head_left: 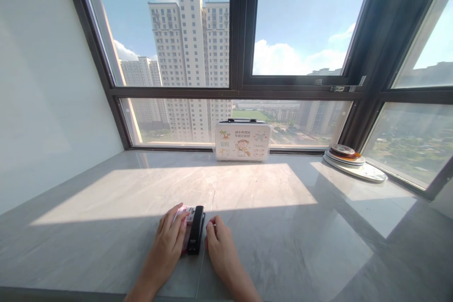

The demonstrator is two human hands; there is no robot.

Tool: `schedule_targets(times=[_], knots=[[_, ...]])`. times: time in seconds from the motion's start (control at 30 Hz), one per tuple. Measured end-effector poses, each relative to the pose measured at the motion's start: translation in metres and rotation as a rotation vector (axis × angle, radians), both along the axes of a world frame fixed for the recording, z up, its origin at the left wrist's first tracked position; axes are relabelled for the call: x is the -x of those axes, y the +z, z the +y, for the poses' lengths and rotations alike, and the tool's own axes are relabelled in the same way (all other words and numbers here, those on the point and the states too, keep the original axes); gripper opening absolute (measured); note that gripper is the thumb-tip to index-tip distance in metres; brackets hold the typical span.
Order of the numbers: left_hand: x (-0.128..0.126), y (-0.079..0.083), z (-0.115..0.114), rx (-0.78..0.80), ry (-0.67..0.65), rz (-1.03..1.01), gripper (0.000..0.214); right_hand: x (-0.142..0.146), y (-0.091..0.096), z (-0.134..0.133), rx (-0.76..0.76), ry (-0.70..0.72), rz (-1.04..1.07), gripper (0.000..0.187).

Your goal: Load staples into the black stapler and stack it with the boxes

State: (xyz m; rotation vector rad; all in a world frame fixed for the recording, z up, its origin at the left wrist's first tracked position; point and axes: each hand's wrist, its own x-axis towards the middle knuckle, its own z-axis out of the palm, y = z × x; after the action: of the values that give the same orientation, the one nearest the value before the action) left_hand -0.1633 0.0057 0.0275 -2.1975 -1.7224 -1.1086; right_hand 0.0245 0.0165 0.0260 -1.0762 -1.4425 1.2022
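On the left we see a plain white wall [46, 94] meeting the grey marble-patterned stone sill [283, 245]. Our left hand [169, 240] lies flat with its fingers spread over a small white and pink printed card pack [184, 214], pressing on top of it rather than closing around it. Just beside it, touching the pack's right edge, lies a slim black oblong device with a glossy top [196, 230]. Our right hand [219, 247] rests on the sill right of that device, fingers loosely curled and near its side; we cannot tell whether they touch it. Further back, against the dark-framed window [240, 89], stands 1 white rectangular case with cartoon prints [242, 140]. At the far right, 1 stack of round patterned plates [350, 160] sits well apart.
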Motion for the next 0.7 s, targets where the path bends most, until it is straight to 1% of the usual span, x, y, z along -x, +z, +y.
schedule_targets(times=[0.1,0.17,0.2,0.27,0.3,0.33,0.37,0.43,0.5,0.57,0.63,0.7], knots=[[-0.013,0.011,-0.014,-0.106,0.049,-0.072,0.034,-0.03,-0.005,-0.003,0.009,0.007,0.013,0.021],[-0.036,0.017,-0.025,-0.159,0.065,-0.104,0.032,-0.054,-0.007,-0.001,0.004,-0.005,0.014,0.019],[-0.051,0.018,-0.03,-0.159,0.04,-0.095,0.032,-0.066,-0.008,0.0,-0.017,-0.03,-0.003,0.02],[-0.085,0.017,-0.035,-0.079,-0.082,-0.031,0.035,-0.091,-0.009,0.003,-0.095,-0.107,-0.073,0.023],[-0.102,0.015,-0.035,0.002,-0.157,0.005,0.038,-0.103,-0.009,0.005,-0.141,-0.147,-0.127,0.026],[-0.118,0.012,-0.032,0.083,-0.2,0.028,0.041,-0.114,-0.008,0.006,-0.183,-0.177,-0.197,0.029],[-0.131,0.008,-0.028,0.147,-0.214,0.045,0.043,-0.124,-0.008,0.006,-0.219,-0.2,-0.283,0.034],[-0.148,-0.002,-0.015,0.233,-0.189,0.092,0.046,-0.139,-0.006,0.003,-0.259,-0.216,-0.502,0.045],[-0.153,-0.013,-0.001,0.268,-0.134,0.141,0.05,-0.148,-0.004,-0.001,-0.268,-0.197,-0.726,0.055],[-0.149,-0.02,0.01,0.277,-0.099,0.17,0.053,-0.15,-0.003,-0.005,-0.258,-0.158,-0.877,0.058],[-0.14,-0.023,0.015,0.278,-0.1,0.179,0.053,-0.149,-0.002,-0.008,-0.253,-0.132,-0.95,0.057],[-0.132,-0.023,0.016,0.282,-0.116,0.184,0.053,-0.146,-0.002,-0.008,-0.254,-0.126,-0.975,0.056]])
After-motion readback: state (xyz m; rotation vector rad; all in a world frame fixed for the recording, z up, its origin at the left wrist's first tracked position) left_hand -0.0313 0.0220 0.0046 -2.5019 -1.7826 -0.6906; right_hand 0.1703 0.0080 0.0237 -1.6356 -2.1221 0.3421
